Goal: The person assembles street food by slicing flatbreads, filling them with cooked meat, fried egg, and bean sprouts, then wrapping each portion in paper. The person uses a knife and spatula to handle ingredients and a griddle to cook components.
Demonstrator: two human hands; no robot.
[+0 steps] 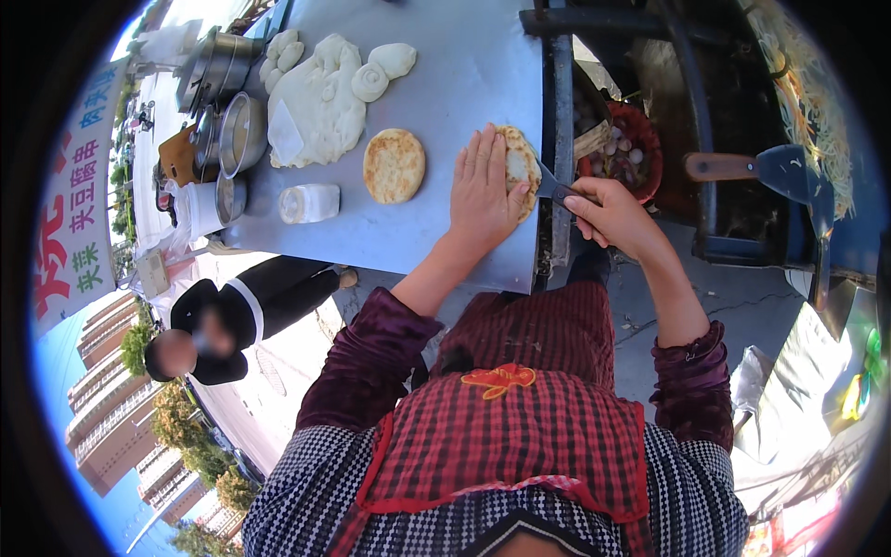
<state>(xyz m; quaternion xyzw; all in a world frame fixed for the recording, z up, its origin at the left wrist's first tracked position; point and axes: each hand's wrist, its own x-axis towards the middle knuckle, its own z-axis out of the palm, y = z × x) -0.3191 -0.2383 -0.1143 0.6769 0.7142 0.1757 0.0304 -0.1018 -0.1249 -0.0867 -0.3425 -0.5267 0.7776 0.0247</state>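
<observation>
A browned round flatbread (520, 167) lies at the right edge of the metal worktop (399, 227). My left hand (485, 181) rests flat on its left part, fingers stretched out and pointing away from me. In my right hand (613, 212) is a dark-handled knife (549, 184), gripped by its handle, with its blade at the bread's right edge. How far the blade goes into the bread is hidden. A second browned flatbread (393, 166) lies to the left, apart from both hands.
Raw dough (325, 102) spreads at the far left of the worktop. Nearer stand a clear container (310, 203) and metal bowls (243, 135). A red basket (640, 139) sits right of the worktop, then a griddle with shredded food (807, 84) and a wooden-handled spatula (742, 167). A person (223, 316) stands beyond, left.
</observation>
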